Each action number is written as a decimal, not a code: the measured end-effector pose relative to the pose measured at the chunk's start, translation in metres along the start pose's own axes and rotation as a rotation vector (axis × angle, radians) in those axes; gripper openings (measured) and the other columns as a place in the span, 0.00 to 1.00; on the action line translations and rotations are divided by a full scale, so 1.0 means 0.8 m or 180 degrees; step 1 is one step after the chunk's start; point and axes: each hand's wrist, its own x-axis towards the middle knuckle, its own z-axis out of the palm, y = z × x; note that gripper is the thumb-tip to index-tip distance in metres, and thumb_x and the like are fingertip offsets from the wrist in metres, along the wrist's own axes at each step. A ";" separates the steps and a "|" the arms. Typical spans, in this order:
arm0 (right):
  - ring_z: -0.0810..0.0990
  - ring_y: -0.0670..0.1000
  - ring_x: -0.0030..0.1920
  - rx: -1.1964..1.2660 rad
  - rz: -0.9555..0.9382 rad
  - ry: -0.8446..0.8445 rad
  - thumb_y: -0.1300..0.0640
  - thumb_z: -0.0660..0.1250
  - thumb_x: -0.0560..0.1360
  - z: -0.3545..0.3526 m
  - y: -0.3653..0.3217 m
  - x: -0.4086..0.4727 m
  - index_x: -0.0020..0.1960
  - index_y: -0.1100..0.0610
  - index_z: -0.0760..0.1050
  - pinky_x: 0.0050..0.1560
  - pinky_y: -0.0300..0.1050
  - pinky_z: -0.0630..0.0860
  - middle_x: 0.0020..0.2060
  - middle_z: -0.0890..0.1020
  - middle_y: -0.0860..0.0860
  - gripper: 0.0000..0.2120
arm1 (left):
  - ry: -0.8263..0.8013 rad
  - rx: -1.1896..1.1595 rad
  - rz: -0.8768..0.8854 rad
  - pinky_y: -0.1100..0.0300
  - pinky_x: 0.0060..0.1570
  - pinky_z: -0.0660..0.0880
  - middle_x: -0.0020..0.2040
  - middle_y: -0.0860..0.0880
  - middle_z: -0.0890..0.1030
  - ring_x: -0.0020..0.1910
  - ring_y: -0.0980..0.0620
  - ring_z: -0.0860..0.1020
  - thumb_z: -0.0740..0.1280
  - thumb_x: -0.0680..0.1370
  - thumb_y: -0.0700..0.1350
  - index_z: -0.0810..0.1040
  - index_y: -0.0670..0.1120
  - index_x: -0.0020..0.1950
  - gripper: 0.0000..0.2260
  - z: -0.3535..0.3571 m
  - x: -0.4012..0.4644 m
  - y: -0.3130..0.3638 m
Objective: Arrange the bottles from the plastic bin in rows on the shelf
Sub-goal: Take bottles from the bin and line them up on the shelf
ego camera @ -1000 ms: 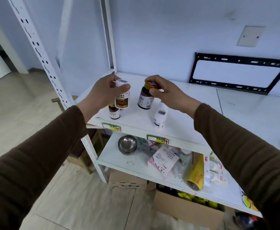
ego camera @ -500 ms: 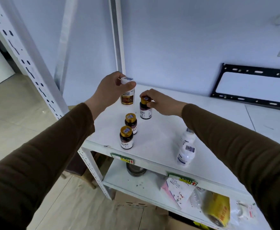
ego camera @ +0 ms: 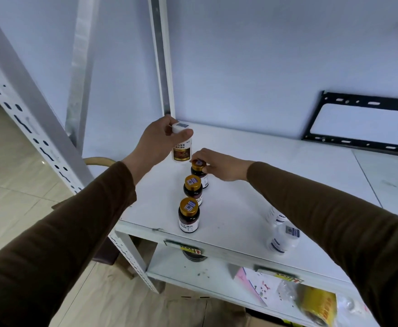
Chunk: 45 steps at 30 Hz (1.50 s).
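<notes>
Three gold-capped brown glass bottles (ego camera: 189, 214) are lining up on the white metal shelf (ego camera: 252, 185); right hand (ego camera: 219, 165) fingers are pinching the rearmost cap, seemingly seating it straight, while left hand (ego camera: 156, 143) fingers are gripping a white-capped plastic bottle (ego camera: 182, 143) aloft.

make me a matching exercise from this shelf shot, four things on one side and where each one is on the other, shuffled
Things:
1. white-capped bottle
2. rear gold-capped bottle
3. front gold-capped bottle
4. clear bottle with blue label

Places:
A. standing free, nearest the shelf's front edge, left part
B. under the fingers of the right hand, at the back of the line of three
C. held up in the left hand
D. near the front edge, beside the right sleeve

Pairs: 1-C, 2-B, 3-A, 4-D
</notes>
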 end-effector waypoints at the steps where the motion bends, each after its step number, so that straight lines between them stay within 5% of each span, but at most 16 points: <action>1: 0.71 0.52 0.60 0.0016 0.0004 0.0001 0.65 0.58 0.81 0.001 0.001 0.001 0.70 0.54 0.67 0.61 0.43 0.67 0.63 0.72 0.53 0.19 | -0.0016 0.0005 -0.0006 0.64 0.38 0.71 0.48 0.51 0.82 0.43 0.59 0.78 0.71 0.76 0.55 0.77 0.43 0.58 0.18 0.000 0.002 -0.002; 15: 0.66 0.52 0.72 0.0109 0.0352 0.0190 0.62 0.61 0.81 -0.014 -0.004 -0.018 0.78 0.48 0.56 0.71 0.47 0.66 0.74 0.65 0.51 0.30 | -0.0043 -0.0181 0.0057 0.64 0.41 0.71 0.53 0.51 0.82 0.51 0.52 0.80 0.73 0.75 0.54 0.76 0.45 0.58 0.18 -0.004 0.011 -0.004; 20: 0.69 0.49 0.68 -0.0159 0.0491 0.0874 0.56 0.63 0.81 -0.038 -0.004 -0.073 0.75 0.47 0.64 0.64 0.37 0.63 0.70 0.70 0.48 0.24 | -0.0119 -0.0437 0.0293 0.66 0.40 0.71 0.48 0.54 0.82 0.44 0.59 0.79 0.75 0.74 0.52 0.77 0.46 0.56 0.16 0.010 0.010 0.024; 29: 0.73 0.49 0.59 -0.0126 0.0953 0.1367 0.51 0.65 0.79 -0.052 0.011 -0.243 0.66 0.46 0.74 0.60 0.41 0.69 0.62 0.76 0.45 0.16 | -0.0599 -0.0576 0.0734 0.76 0.34 0.69 0.45 0.54 0.81 0.35 0.69 0.77 0.75 0.74 0.48 0.77 0.45 0.54 0.13 0.110 -0.025 0.115; 35: 0.74 0.49 0.58 -0.0214 0.1187 0.1413 0.49 0.65 0.79 -0.052 0.042 -0.387 0.65 0.44 0.74 0.59 0.42 0.69 0.60 0.77 0.46 0.15 | -0.0838 -0.0706 0.0814 0.69 0.40 0.75 0.49 0.51 0.83 0.44 0.59 0.80 0.76 0.74 0.47 0.77 0.45 0.55 0.14 0.200 -0.084 0.187; 40: 0.74 0.49 0.60 -0.0300 0.1375 0.1441 0.49 0.64 0.79 -0.055 0.078 -0.495 0.65 0.43 0.74 0.62 0.45 0.70 0.62 0.77 0.44 0.15 | -0.1061 -0.0807 0.0794 0.74 0.37 0.73 0.45 0.57 0.82 0.36 0.69 0.79 0.76 0.74 0.46 0.77 0.44 0.54 0.13 0.279 -0.137 0.237; 45: 0.74 0.49 0.61 -0.0188 0.1539 0.1555 0.50 0.65 0.79 -0.051 0.112 -0.555 0.65 0.45 0.75 0.61 0.44 0.71 0.62 0.77 0.45 0.15 | -0.1260 -0.0751 0.0756 0.61 0.47 0.77 0.49 0.53 0.84 0.47 0.57 0.82 0.76 0.73 0.49 0.78 0.44 0.54 0.15 0.336 -0.163 0.267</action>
